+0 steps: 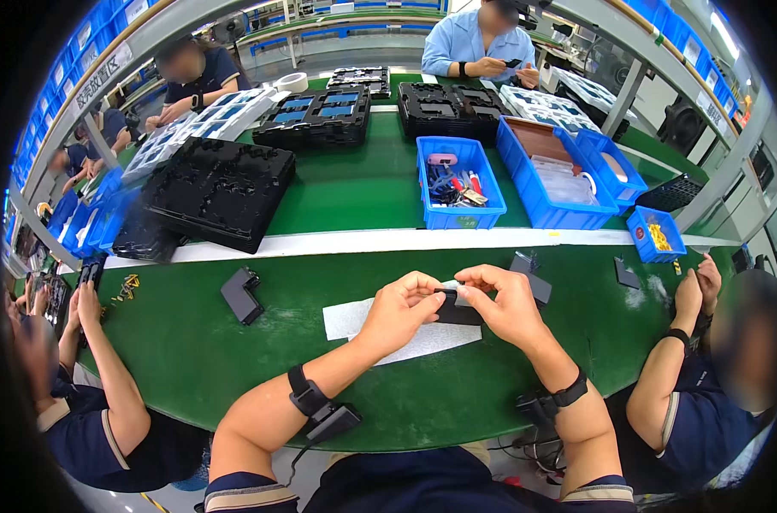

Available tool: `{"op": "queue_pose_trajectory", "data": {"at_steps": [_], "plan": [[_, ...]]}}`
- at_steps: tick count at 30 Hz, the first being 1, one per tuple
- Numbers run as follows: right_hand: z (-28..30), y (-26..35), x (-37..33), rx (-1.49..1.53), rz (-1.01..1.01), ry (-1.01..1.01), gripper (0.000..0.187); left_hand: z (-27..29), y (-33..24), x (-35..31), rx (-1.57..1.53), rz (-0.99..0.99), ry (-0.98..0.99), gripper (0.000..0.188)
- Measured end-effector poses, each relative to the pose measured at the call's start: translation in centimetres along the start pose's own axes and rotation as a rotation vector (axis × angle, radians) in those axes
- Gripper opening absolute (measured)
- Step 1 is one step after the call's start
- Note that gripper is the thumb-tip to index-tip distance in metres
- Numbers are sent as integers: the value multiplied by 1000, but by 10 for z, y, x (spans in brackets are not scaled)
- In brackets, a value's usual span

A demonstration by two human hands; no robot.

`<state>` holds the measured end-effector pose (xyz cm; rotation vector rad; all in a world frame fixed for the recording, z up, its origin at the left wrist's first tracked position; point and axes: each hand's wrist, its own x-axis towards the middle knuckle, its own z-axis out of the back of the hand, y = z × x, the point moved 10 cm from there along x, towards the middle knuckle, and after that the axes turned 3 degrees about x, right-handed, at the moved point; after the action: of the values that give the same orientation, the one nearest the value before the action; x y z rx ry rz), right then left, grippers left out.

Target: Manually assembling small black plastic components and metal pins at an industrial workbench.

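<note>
Both hands meet over the middle of the green bench. My left hand (398, 315) pinches the left end of a dark flat part (459, 311) between thumb and fingers. My right hand (510, 309) is closed at its upper right edge, the fingertips close to those of the left. A small pale bit shows between the fingertips, too small to name. Below the hands lie white sheets (347, 320), partly covered by them. A dark grey L-shaped piece (241, 296) rests to the left, and another dark grey piece (534, 279) lies just beyond my right hand.
Beyond the white strip stand a blue bin of tools (462, 219), a larger blue bin (568, 215), a small bin of yellow pieces (656, 239) and black trays (221, 192). Co-workers sit at both sides and across. A small dark piece (626, 273) lies at right.
</note>
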<state>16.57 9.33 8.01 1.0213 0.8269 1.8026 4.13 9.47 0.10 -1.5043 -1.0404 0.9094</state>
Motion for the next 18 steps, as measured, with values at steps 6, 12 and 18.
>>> {"op": "queue_pose_trajectory", "data": {"at_steps": [6,12,18], "plan": [[-4,13,7,-276,83,42,13,5,2,-1,27,11,-27,10],[-7,-4,1,39,30,33,15,4,1,-5,16,21,-42,9],[-9,18,-5,-130,155,52,14,2,-1,-5,23,9,-26,8]]}}
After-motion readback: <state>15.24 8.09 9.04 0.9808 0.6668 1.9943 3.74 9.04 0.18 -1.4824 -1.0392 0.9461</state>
